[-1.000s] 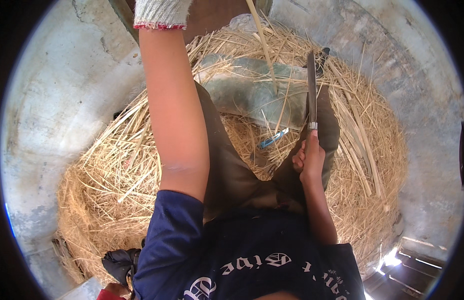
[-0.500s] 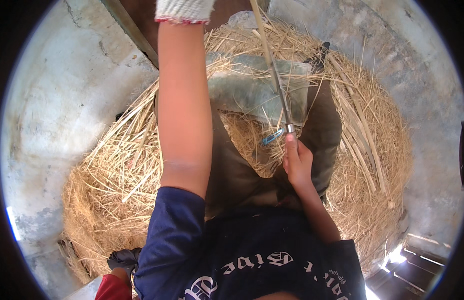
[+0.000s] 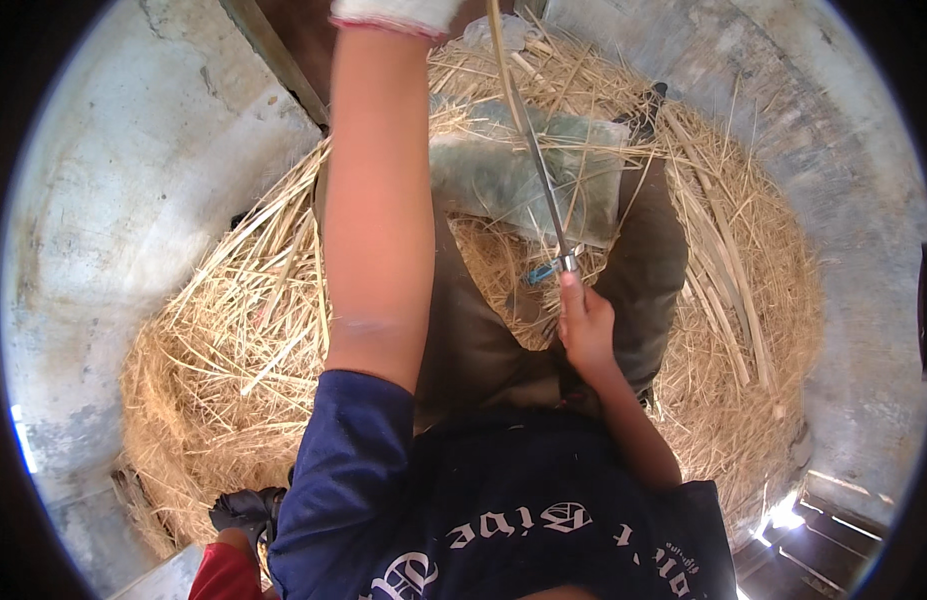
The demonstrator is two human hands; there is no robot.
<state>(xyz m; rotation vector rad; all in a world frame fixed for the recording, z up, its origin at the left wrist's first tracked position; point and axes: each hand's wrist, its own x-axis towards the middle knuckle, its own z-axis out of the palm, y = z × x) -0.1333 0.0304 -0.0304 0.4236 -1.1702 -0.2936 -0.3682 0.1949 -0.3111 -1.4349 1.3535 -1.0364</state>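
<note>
right hand (image 3: 588, 328) clamped on knife (image 3: 546, 190) | gloved left hand (image 3: 395, 12): grip can't tell | navy shirt (image 3: 513, 465): white lettering (image 3: 567, 516)

The upper edge crops your gloved left hand (image 3: 395, 14); its fingers and grip cannot be verified. The same edge cuts off the far end of the pale strip (image 3: 496, 40). Where the knife (image 3: 543, 190) meets that strip, its tip cannot be made out. Your right hand (image 3: 586, 325) conceals most of the handle. Your left forearm (image 3: 380, 200) masks part of the greenish sheet (image 3: 483, 190). The blue item (image 3: 540, 273), partly obscured, is too small to identify. The lower edge truncates a red garment (image 3: 226, 572).
</note>
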